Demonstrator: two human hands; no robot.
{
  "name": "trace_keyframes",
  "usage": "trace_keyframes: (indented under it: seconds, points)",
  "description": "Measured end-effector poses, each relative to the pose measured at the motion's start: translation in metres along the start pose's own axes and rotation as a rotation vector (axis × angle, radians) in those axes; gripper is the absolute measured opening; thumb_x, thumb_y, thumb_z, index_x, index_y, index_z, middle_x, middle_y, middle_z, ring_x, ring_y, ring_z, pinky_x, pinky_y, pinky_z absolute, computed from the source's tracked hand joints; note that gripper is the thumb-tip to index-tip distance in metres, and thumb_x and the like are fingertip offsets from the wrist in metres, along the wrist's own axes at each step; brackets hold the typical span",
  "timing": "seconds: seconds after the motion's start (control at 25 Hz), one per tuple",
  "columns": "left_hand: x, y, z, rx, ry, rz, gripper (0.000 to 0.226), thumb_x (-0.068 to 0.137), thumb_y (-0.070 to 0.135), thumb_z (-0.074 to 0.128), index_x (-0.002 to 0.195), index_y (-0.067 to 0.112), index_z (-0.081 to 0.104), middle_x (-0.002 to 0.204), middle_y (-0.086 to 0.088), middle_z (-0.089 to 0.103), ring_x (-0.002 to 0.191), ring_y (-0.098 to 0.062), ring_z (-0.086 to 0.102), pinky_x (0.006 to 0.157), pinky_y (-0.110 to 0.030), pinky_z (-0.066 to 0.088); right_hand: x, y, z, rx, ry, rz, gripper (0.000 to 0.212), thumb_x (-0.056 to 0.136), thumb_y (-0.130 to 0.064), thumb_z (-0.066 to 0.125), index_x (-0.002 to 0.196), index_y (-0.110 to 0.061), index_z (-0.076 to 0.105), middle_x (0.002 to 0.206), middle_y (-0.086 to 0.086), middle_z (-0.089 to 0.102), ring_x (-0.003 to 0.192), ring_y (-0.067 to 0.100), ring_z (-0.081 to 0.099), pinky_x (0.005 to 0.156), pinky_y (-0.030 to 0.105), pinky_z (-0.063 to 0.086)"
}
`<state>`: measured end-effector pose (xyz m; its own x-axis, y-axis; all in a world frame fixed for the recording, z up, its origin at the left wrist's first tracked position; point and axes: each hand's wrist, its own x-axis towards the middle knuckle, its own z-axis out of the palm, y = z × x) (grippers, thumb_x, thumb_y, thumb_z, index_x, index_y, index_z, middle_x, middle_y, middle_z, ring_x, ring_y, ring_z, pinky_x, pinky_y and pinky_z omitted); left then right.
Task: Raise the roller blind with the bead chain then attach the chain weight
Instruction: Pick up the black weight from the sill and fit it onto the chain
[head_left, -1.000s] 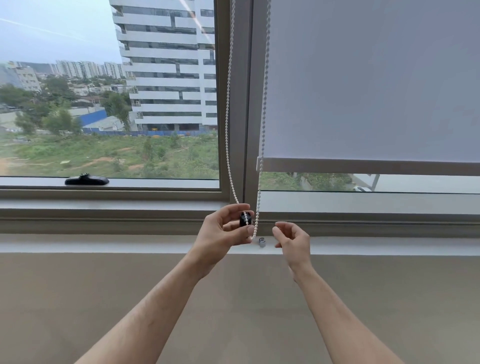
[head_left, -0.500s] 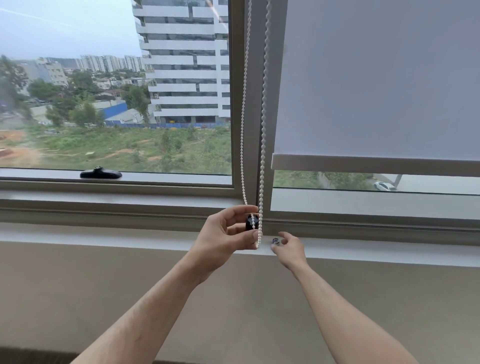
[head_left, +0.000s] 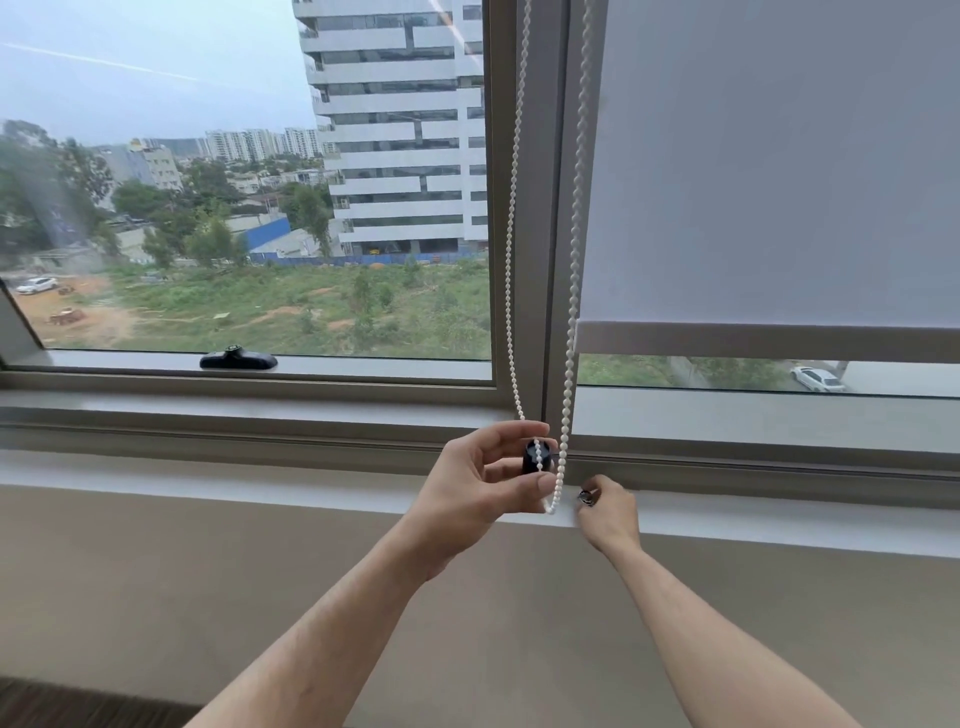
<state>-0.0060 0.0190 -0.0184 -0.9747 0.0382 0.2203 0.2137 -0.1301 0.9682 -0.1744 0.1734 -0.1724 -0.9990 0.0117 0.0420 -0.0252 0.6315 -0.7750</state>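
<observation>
A white bead chain (head_left: 573, 291) hangs in a loop down the window's middle post. My left hand (head_left: 478, 480) pinches a small black chain weight (head_left: 535, 457) against the chain's left strand, just above the bottom of the loop. My right hand (head_left: 610, 512) rests on the white sill (head_left: 779, 525) with its fingertips closed on a small silver metal piece (head_left: 587, 498). The grey roller blind (head_left: 769, 171) covers most of the right pane; its bottom bar (head_left: 769, 340) hangs a little above the lower frame.
A black window handle (head_left: 238, 359) lies on the left pane's lower frame. Below the sill runs a plain beige wall (head_left: 156, 597). Dark flooring shows at the bottom left corner.
My right hand dropped from beside the chain to the sill and closed on the silver piece. The view shifted left. My left hand kept the black weight on the chain.
</observation>
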Motion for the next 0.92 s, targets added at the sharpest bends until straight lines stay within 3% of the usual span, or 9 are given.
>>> trace_keyframes:
  seconds: [0.12, 0.24, 0.4, 0.6, 0.76, 0.92]
  points:
    - [0.003, 0.000, -0.002, -0.006, -0.011, 0.003, 0.040, 0.074, 0.006, 0.080, 0.106, 0.028, 0.073, 0.109, -0.004, 0.075, 0.092, -0.018, 0.069, 0.077, -0.038, 0.059, -0.006, -0.014, -0.003, 0.149, -0.024, 0.020, 0.017, 0.081, -0.005, 0.063, 0.096, -0.012, 0.066, 0.092, 0.005, 0.072, 0.087, 0.027, 0.069, 0.071, 0.030, 0.052]
    - [0.007, 0.001, -0.006, -0.012, -0.019, 0.005, 0.041, 0.073, 0.009, 0.081, 0.107, 0.030, 0.073, 0.113, -0.005, 0.074, 0.095, -0.018, 0.070, 0.076, -0.035, 0.059, -0.014, -0.034, -0.012, 0.301, -0.052, 0.072, 0.016, 0.079, -0.005, 0.065, 0.091, -0.014, 0.064, 0.092, 0.007, 0.073, 0.074, 0.024, 0.074, 0.069, 0.034, 0.060]
    - [0.008, -0.001, -0.007, -0.027, -0.017, -0.003, 0.044, 0.072, 0.009, 0.083, 0.110, 0.025, 0.071, 0.112, -0.006, 0.075, 0.091, -0.019, 0.071, 0.074, -0.031, 0.058, -0.027, -0.062, -0.030, 0.544, -0.149, 0.055, 0.018, 0.078, 0.003, 0.067, 0.091, -0.008, 0.062, 0.093, 0.012, 0.069, 0.049, 0.001, 0.067, 0.053, 0.019, 0.054]
    - [0.008, -0.005, -0.008, -0.034, -0.024, -0.015, 0.046, 0.076, 0.002, 0.080, 0.118, 0.014, 0.066, 0.107, -0.012, 0.075, 0.090, -0.024, 0.070, 0.080, -0.041, 0.060, -0.053, -0.099, -0.059, 0.876, -0.262, -0.068, 0.028, 0.063, -0.006, 0.068, 0.089, -0.009, 0.059, 0.087, 0.015, 0.059, 0.061, 0.015, 0.065, 0.056, 0.024, 0.053]
    - [0.005, -0.005, -0.006, -0.018, -0.013, -0.012, 0.041, 0.076, 0.004, 0.081, 0.113, 0.018, 0.070, 0.095, -0.006, 0.076, 0.083, -0.020, 0.070, 0.079, -0.042, 0.061, -0.068, -0.114, -0.079, 1.007, -0.312, -0.201, 0.026, 0.084, 0.005, 0.067, 0.096, -0.017, 0.075, 0.080, 0.001, 0.067, 0.069, 0.016, 0.069, 0.070, 0.031, 0.058]
    - [0.002, -0.003, -0.003, 0.037, 0.011, -0.006, 0.043, 0.074, 0.007, 0.083, 0.114, 0.018, 0.070, 0.091, 0.000, 0.076, 0.085, -0.017, 0.072, 0.082, -0.044, 0.061, -0.082, -0.121, -0.092, 0.964, -0.261, -0.338, 0.024, 0.082, 0.007, 0.070, 0.082, -0.017, 0.075, 0.081, 0.003, 0.074, 0.073, 0.017, 0.067, 0.070, 0.028, 0.055]
